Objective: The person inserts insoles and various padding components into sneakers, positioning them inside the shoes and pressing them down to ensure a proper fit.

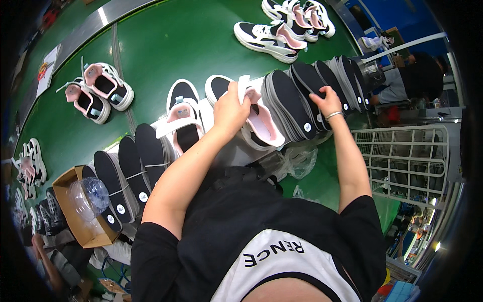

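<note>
Sneaker (260, 125): head view, white and black with pink lining, at the near side of the green worktable (151, 45), heel toward the wearer.
Left hand (230, 111): fingers grasping the sneaker's upper near its tongue.
Right hand (328, 104): thumb and fingers about the near end of a black insole (305, 78); whether they grip it tightly, I cannot tell.
Insole stacks: one (288, 103) between sneaker and right hand, another (113, 183) farther left, beside an open cardboard box (98, 232) holding clear plastic.
Second sneaker (186, 136): just left of the left hand.
</note>
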Available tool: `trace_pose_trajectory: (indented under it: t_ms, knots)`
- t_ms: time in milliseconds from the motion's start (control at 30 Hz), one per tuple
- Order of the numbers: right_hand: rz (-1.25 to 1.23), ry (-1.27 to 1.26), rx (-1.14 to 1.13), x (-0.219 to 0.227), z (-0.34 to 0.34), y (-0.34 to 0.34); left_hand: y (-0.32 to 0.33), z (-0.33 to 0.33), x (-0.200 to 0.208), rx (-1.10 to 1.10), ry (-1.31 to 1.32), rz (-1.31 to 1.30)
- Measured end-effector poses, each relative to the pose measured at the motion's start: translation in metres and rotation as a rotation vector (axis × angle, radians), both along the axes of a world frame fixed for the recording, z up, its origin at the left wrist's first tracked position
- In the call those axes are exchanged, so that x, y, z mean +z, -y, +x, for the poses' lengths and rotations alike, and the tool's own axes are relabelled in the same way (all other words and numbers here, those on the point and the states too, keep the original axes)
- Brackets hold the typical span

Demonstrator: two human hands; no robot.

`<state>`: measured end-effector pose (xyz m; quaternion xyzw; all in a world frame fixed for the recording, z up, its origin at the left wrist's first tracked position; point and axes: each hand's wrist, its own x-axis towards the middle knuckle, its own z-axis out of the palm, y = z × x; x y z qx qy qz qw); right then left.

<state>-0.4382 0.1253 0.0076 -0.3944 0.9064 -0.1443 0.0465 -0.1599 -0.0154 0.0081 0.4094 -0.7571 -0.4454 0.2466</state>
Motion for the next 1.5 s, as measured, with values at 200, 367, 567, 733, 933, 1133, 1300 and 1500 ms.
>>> trace_pose_trajectory:
  t_ms: [200, 367, 567, 733, 933, 1133, 1300, 1500]
  knots:
    - [0.071, 1.247, 0.149, 0.099, 0.098, 0.009, -0.006, 0.012, -0.008, 0.059, -0.059, 0.024]
    - [0.384, 0.503, 0.570, 0.050, 0.131, 0.016, -0.010, 0.005, -0.013, 0.034, -0.039, 0.112]
    - [0.247, -0.269, 0.814, 0.024, 0.161, 0.030, -0.013, 0.000, -0.019, 0.065, 0.021, 0.008]
    - [0.686, -0.114, 0.725, 0.074, 0.146, 0.016, -0.015, -0.002, -0.018, 0.085, 0.095, 0.035]
    - [0.583, -0.293, 0.939, 0.061, 0.159, 0.026, -0.015, -0.006, -0.025, 0.074, 0.069, -0.015]
    - [0.410, -0.265, 0.993, 0.001, 0.150, 0.042, -0.019, -0.009, -0.027, 0.076, 0.015, -0.011]
    - [0.629, -0.099, 0.900, -0.015, 0.144, 0.059, -0.019, -0.011, -0.028, 0.080, -0.019, -0.055]
    - [0.589, -0.177, 0.864, -0.021, 0.140, 0.049, -0.019, -0.017, -0.027, 0.065, -0.044, -0.062]
